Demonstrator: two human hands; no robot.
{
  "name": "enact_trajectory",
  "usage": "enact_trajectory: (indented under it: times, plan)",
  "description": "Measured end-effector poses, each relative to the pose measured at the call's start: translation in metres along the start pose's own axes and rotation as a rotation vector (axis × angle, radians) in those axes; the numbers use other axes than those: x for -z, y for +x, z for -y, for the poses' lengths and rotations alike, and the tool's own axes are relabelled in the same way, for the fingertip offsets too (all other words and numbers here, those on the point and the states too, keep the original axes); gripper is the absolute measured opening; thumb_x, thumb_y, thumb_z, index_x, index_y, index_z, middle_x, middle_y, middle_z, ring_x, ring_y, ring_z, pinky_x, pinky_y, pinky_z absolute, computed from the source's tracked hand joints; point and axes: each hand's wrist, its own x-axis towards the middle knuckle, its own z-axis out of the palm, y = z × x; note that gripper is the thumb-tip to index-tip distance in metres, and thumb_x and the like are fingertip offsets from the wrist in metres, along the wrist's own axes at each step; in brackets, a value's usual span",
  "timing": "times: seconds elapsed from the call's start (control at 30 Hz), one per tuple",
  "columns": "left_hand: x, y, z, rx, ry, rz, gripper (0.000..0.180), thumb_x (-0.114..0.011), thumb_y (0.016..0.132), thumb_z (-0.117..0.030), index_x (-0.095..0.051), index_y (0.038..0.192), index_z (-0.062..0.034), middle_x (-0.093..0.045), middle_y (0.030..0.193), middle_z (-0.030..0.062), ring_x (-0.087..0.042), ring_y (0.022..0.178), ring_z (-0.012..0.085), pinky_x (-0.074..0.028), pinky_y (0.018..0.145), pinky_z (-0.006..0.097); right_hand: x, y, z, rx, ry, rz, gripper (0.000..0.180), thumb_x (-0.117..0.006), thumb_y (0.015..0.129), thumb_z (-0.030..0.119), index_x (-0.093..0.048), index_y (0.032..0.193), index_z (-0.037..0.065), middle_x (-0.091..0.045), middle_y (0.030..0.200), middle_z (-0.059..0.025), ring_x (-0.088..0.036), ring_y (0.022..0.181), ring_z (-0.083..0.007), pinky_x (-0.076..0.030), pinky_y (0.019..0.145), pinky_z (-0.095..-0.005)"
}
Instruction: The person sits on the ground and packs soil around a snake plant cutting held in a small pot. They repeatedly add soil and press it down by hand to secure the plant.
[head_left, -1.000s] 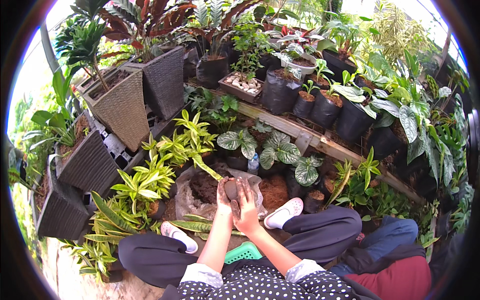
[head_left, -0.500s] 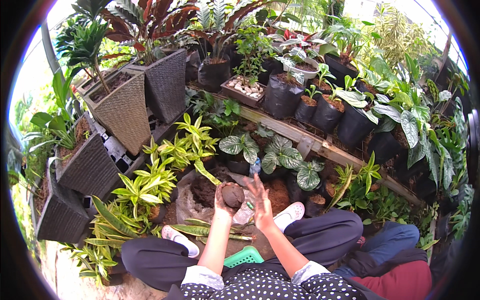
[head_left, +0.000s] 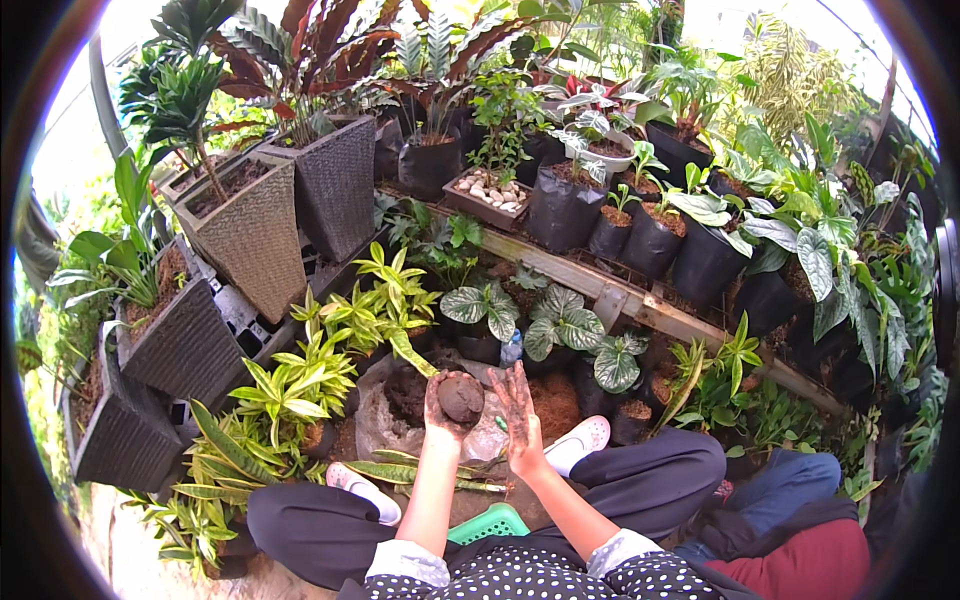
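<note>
My left hand (head_left: 443,415) cups a round ball of dark brown soil (head_left: 461,397), palm up, over a pale sack of soil (head_left: 385,425). Just to its right, my right hand (head_left: 518,420) is raised with dirty fingers spread apart and holds nothing. Both hands hover above my crossed legs in dark trousers (head_left: 650,480) and white shoes (head_left: 580,441). Long striped green leaves (head_left: 400,470) lie under my left forearm.
A green plastic basket (head_left: 492,524) sits in my lap. Yellow-green leafy plants (head_left: 340,340) crowd the left, by woven square planters (head_left: 250,230). A wooden plank shelf (head_left: 640,300) carries black nursery bags (head_left: 640,235) of plants. Low potted plants (head_left: 560,330) stand just beyond my hands.
My right hand has come off the soil ball and opened beside it; a second ago both hands pressed the ball together. The left hand keeps the ball.
</note>
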Motion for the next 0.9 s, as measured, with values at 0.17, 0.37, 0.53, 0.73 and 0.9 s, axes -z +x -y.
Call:
enact_trajectory:
  times: [0.17, 0.37, 0.53, 0.73, 0.9]
  plan:
    - [-0.009, -0.008, 0.001, 0.052, -0.028, -0.032, 0.011, -0.057, 0.076, -0.021, -0.054, 0.075, -0.0104, -0.058, 0.077, 0.0054, -0.058, 0.08, 0.0232, -0.05, 0.077, 0.039, 0.003, -0.011, 0.006, -0.005, -0.442, 0.087, 0.068, -0.037, 0.092, 0.035, -0.002, 0.142, 0.005, -0.019, 0.146, -0.0129, -0.013, 0.136, -0.0287, 0.009, 0.104, -0.0507]
    - [-0.01, -0.014, 0.0, -0.088, 0.096, -0.045, 0.014, -0.057, 0.074, -0.026, -0.055, 0.078, -0.013, -0.059, 0.084, 0.0061, -0.057, 0.084, 0.0245, -0.049, 0.08, 0.04, -0.007, -0.008, 0.023, -0.103, -0.861, 0.306, 0.069, -0.045, 0.086, 0.038, -0.015, 0.143, 0.013, -0.006, 0.148, -0.0154, 0.005, 0.134, -0.0415, 0.01, 0.101, -0.0593]
    - [-0.006, -0.012, 0.0, -0.092, 0.003, -0.028, 0.014, -0.058, 0.074, -0.027, -0.057, 0.081, -0.0148, -0.06, 0.087, 0.0035, -0.057, 0.086, 0.0239, -0.047, 0.081, 0.043, -0.012, -0.005, 0.026, -0.06, -1.034, 0.159, 0.067, -0.046, 0.086, 0.042, -0.018, 0.142, 0.017, 0.008, 0.143, -0.0286, 0.011, 0.131, -0.0487, 0.007, 0.1, -0.0607]
    - [-0.012, -0.013, 0.003, -0.113, 0.021, -0.083, 0.015, -0.057, 0.074, -0.029, -0.058, 0.083, -0.0165, -0.061, 0.09, 0.002, -0.057, 0.088, 0.0239, -0.047, 0.078, 0.044, -0.014, -0.011, 0.017, -0.098, -0.993, 0.131, 0.071, -0.044, 0.086, 0.046, -0.013, 0.143, 0.017, 0.009, 0.143, -0.0286, 0.012, 0.131, -0.0478, 0.006, 0.1, -0.0606]
    - [-0.008, -0.013, 0.003, -0.136, 0.015, -0.066, 0.016, -0.056, 0.075, -0.031, -0.058, 0.085, -0.0174, -0.061, 0.093, 0.0024, -0.057, 0.088, 0.0244, -0.047, 0.078, 0.045, -0.015, -0.011, 0.016, -0.089, -0.906, 0.108, 0.073, -0.041, 0.087, 0.05, -0.011, 0.143, 0.016, 0.012, 0.143, -0.0278, 0.013, 0.131, -0.046, 0.008, 0.1, -0.0606]
